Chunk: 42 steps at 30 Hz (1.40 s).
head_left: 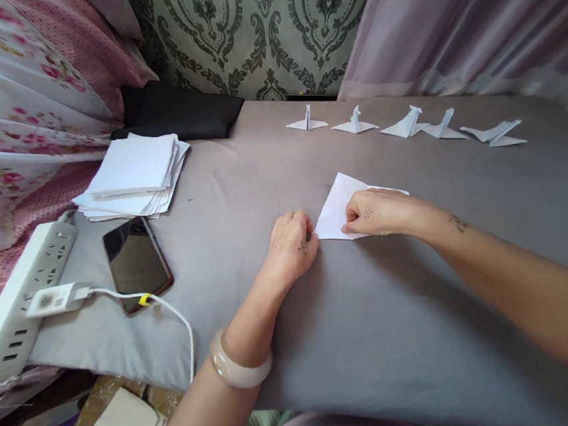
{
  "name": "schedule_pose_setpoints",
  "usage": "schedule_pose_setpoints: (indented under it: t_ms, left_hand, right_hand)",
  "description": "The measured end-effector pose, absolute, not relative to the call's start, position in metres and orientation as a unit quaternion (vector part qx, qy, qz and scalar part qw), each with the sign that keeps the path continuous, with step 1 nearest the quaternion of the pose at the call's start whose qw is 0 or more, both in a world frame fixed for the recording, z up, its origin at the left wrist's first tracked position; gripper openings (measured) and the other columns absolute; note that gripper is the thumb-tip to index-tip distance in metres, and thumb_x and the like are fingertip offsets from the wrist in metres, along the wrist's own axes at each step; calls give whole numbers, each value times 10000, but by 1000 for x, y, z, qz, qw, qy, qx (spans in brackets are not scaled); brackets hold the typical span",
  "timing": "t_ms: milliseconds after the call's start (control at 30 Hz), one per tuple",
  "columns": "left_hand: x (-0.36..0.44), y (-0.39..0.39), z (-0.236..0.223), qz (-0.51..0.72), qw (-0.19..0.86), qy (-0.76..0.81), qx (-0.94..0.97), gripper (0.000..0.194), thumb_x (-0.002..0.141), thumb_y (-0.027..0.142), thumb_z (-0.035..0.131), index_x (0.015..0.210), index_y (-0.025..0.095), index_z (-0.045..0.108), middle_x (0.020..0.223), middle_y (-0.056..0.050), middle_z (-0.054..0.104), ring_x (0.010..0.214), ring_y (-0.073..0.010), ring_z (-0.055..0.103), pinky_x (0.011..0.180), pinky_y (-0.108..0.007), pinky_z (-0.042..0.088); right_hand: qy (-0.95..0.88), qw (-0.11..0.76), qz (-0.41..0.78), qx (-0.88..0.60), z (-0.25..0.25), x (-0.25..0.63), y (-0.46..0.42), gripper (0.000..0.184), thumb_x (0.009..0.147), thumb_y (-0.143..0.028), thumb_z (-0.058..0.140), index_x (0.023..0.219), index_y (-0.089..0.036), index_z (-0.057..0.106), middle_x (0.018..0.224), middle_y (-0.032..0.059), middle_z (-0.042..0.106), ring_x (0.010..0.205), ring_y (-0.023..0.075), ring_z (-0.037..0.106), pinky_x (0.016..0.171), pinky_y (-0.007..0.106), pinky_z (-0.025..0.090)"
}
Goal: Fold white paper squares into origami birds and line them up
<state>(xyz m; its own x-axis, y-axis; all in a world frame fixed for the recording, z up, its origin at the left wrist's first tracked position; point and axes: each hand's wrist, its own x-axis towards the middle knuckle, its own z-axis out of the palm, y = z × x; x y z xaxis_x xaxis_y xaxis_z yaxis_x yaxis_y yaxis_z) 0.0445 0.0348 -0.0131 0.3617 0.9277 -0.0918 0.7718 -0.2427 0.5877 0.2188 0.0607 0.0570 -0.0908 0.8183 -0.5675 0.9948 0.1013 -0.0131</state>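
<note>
A folded white paper sheet (336, 204) lies on the grey cloth-covered surface (374, 311). My left hand (291, 242), fingers curled, pinches the paper's left corner. My right hand (379, 212) lies on the sheet with its fingers pressed down flat along the lower edge, covering the right part of it. A pale bangle (239, 368) sits on my left wrist.
Several folded paper birds (406, 123) stand in a row at the back. A stack of white paper (134, 174) lies at the left, with a dark phone (135, 261), a charger and cable (61, 298) and a white power strip (16, 299). A black pouch (178, 112) lies behind.
</note>
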Motion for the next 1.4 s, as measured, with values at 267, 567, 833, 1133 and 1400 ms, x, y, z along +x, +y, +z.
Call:
schedule_pose_setpoints:
  t_ms: [267,567,833,1133,1400]
  left_hand:
    - [51,25,-14,117,174,339,917,338,828,-27,310,950,161,562,981,-79,593,859,-198,499,806,-336,440]
    - [57,16,4,15,109,326,939,261,811,-25,382,845,129,590,963,-119,612,896,-242,536,798,-359,458]
    - [60,11,-9,50,79,328,940,306,866,-1,388,1112,102,538,1002,-120,580,953,-246,529,760,-329,459]
    - [60,12,-11,49,56,302,951,376,920,66,329,1255,52,499,1004,-152,556,971,-263,505,824,-365,439]
    - [44,22,-8,123,222,326,911,335,856,9,332,1041,149,575,1044,-115,594,948,-209,553,849,-337,474]
  right_hand:
    - [720,149,-264,624,48,238,66,228,741,-417,612,688,-202,666,679,25,637,614,166,555,537,281,334]
    - [651,-162,-348,655,52,286,14,453,801,-592,591,1056,-234,698,1060,60,705,964,216,626,828,325,466]
    - [777,-177,-176,578,33,283,-7,183,880,-338,563,920,-224,701,1040,54,703,1020,216,586,931,373,406]
    - [846,-79,-146,508,46,260,11,232,951,-289,458,929,-220,678,948,30,708,937,174,592,963,386,252]
    - [879,19,-145,453,57,233,35,251,920,-230,450,823,-207,681,830,39,684,874,184,571,906,359,257]
